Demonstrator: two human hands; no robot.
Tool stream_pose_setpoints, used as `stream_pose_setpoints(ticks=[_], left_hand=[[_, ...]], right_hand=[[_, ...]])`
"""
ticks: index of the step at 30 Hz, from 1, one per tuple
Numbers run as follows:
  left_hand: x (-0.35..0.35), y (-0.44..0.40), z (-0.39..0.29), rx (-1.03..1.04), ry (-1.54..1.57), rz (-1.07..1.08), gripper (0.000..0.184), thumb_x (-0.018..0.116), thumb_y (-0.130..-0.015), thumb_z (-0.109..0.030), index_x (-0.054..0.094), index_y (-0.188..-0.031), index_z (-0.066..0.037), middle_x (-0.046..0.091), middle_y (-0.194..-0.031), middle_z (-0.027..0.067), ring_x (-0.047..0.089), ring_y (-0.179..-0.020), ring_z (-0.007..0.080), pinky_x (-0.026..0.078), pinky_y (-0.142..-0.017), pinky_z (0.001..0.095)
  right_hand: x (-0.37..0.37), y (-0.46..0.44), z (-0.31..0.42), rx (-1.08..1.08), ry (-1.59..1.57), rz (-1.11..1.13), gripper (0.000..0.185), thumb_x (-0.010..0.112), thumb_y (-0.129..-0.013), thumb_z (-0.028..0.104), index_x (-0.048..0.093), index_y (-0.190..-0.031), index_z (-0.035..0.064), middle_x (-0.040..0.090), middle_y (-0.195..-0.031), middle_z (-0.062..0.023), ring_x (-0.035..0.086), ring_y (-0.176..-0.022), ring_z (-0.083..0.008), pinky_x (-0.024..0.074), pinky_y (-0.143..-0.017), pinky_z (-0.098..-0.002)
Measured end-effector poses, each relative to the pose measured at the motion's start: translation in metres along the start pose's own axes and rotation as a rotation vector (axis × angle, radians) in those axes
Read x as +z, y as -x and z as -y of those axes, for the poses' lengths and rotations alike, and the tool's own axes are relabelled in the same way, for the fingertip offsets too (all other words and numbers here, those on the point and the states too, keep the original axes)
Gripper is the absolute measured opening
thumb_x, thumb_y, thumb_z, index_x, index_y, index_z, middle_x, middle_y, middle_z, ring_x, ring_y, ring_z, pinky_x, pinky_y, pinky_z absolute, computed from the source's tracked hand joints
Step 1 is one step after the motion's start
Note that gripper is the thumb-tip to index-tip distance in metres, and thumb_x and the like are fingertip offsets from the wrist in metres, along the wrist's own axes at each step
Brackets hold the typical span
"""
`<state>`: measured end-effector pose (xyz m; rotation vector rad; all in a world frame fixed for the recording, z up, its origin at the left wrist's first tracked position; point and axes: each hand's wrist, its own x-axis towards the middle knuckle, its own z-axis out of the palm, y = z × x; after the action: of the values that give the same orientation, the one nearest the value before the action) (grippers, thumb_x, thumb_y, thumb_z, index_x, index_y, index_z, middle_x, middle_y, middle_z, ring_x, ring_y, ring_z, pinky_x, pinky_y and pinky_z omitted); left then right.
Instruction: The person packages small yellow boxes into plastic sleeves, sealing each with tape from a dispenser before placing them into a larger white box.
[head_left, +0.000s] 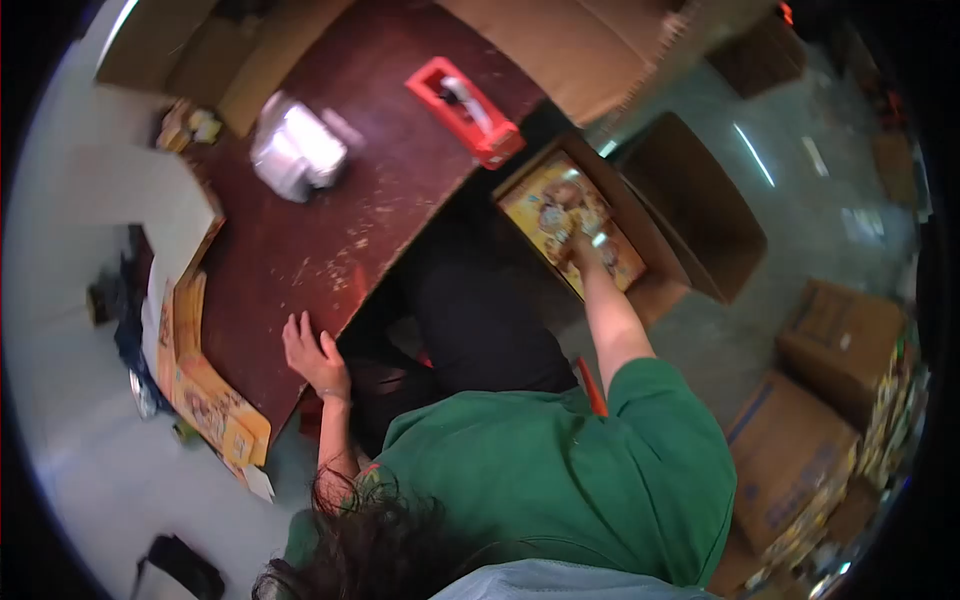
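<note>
On a scuffed maroon tabletop (385, 190), the left hand (318, 357) lies loosely spread, empty; the right hand (580, 252), grip unclear, touches a yellow printed rectangular box (566, 206).

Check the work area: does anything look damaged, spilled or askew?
The dark red tabletop looks damaged: pale, scuffed patches break up its colour beyond the left hand. They may be just wear; I see no clear spill.
</note>
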<state>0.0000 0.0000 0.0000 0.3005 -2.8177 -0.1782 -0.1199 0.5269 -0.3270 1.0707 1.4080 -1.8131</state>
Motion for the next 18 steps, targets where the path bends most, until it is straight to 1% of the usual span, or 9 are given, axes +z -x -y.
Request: stream_pose_setpoints(ticks=[2, 3, 4, 7, 11, 12, 14, 16, 18], left_hand=[[-0.032, 0.008, -0.039, -0.093, -0.182, 0.057, 0.048, 0.054, -0.092, -0.022, 0.049, -0.138, -0.010, 0.042, -0.146, 0.0150, 0.036, -0.137, 0.0356, 0.025, -0.113, 0.0484], [0.053, -0.013, -0.049, -0.169, 0.047, 0.001, 0.048, 0.054, -0.092, -0.022, 0.048, -0.139, -0.010, 0.040, -0.147, 0.0138, 0.033, -0.139, 0.0337, 0.023, -0.114, 0.0482], [0.035, -0.011, -0.039, -0.137, 0.071, 0.002, 0.048, 0.055, -0.092, -0.023, 0.049, -0.138, -0.010, 0.041, -0.147, 0.0137, 0.032, -0.139, 0.0336, 0.023, -0.113, 0.0485], [0.001, -0.026, 0.010, -0.140, 0.171, 0.007, 0.055, 0.065, -0.086, -0.019, 0.049, -0.138, -0.011, 0.039, -0.147, 0.0139, 0.030, -0.141, 0.0347, 0.023, -0.113, 0.0482], [-0.011, -0.135, 0.091, -0.115, -0.211, -0.194, 0.077, 0.073, -0.078, -0.024, 0.037, -0.146, -0.015, 0.030, -0.153, 0.0113, 0.024, -0.143, 0.0341, 0.022, -0.114, 0.0511], [-0.014, -0.167, 0.115, -0.145, -0.337, -0.199, 0.082, 0.075, -0.077, -0.027, 0.033, -0.148, -0.019, 0.029, -0.153, 0.0109, 0.024, -0.143, 0.0340, 0.022, -0.114, 0.0512], [-0.030, -0.219, 0.148, -0.260, -0.563, 0.019, 0.067, 0.074, -0.079, -0.028, 0.047, -0.140, -0.020, 0.033, -0.152, 0.0098, 0.021, -0.145, 0.0346, 0.021, -0.115, 0.0513], [-0.036, -0.249, 0.185, -0.267, -0.628, 0.254, 0.035, 0.071, -0.082, -0.026, 0.065, -0.116, -0.017, 0.054, -0.134, 0.0099, 0.039, -0.134, 0.0328, 0.026, -0.113, 0.0497], [-0.045, -0.263, 0.194, -0.235, -0.402, 0.204, 0.013, 0.067, -0.085, -0.024, 0.068, -0.091, -0.012, 0.067, -0.102, 0.0071, 0.057, -0.113, 0.0287, 0.037, -0.103, 0.0453]], right_hand=[[0.028, -0.014, 0.057, -0.071, 0.058, 0.064, 0.057, 0.042, -0.097, 0.054, 0.058, -0.086, 0.0002, 0.055, -0.057, -0.0134, 0.053, -0.045, -0.0294, 0.0452, -0.045, -0.0422], [0.018, -0.004, 0.111, -0.149, 0.085, 0.013, 0.079, 0.029, -0.097, 0.067, 0.056, -0.067, -0.0008, 0.051, -0.051, -0.0146, 0.046, -0.037, -0.0314, 0.0413, -0.039, -0.0434], [0.031, 0.026, 0.103, -0.171, 0.196, -0.008, 0.074, 0.031, -0.099, 0.063, 0.056, -0.066, 0.0017, 0.049, -0.049, -0.0110, 0.044, -0.039, -0.0247, 0.0405, -0.042, -0.0399], [0.052, 0.056, 0.065, -0.105, 0.314, -0.098, 0.036, 0.054, -0.097, 0.046, 0.061, -0.100, 0.0108, 0.056, -0.076, -0.0035, 0.054, -0.062, -0.0150, 0.0443, -0.054, -0.0341], [0.001, -0.021, 0.012, -0.178, 0.702, -0.255, 0.047, 0.062, -0.094, 0.041, 0.059, -0.127, 0.0071, 0.063, -0.089, -0.0058, 0.060, -0.082, -0.0189, 0.0494, -0.072, -0.0356], [0.011, 0.004, 0.014, -0.384, 0.721, -0.282, 0.046, 0.063, -0.094, 0.036, 0.060, -0.128, 0.0048, 0.068, -0.106, -0.0101, 0.064, -0.094, -0.0241, 0.0492, -0.081, -0.0361], [0.008, 0.009, 0.014, -0.556, 0.791, -0.215, 0.043, 0.064, -0.094, 0.031, 0.061, -0.125, 0.0008, 0.066, -0.119, -0.0140, 0.063, -0.104, -0.0277, 0.0482, -0.086, -0.0367], [0.041, 0.063, 0.043, -0.575, 0.787, -0.228, 0.038, 0.063, -0.095, 0.025, 0.062, -0.122, -0.0022, 0.067, -0.116, -0.0152, 0.063, -0.106, -0.0265, 0.0477, -0.089, -0.0357], [0.056, 0.092, 0.064, -0.721, 0.681, -0.178, 0.036, 0.062, -0.096, 0.024, 0.062, -0.122, -0.0003, 0.066, -0.118, -0.0159, 0.063, -0.106, -0.0279, 0.0482, -0.090, -0.0372]])
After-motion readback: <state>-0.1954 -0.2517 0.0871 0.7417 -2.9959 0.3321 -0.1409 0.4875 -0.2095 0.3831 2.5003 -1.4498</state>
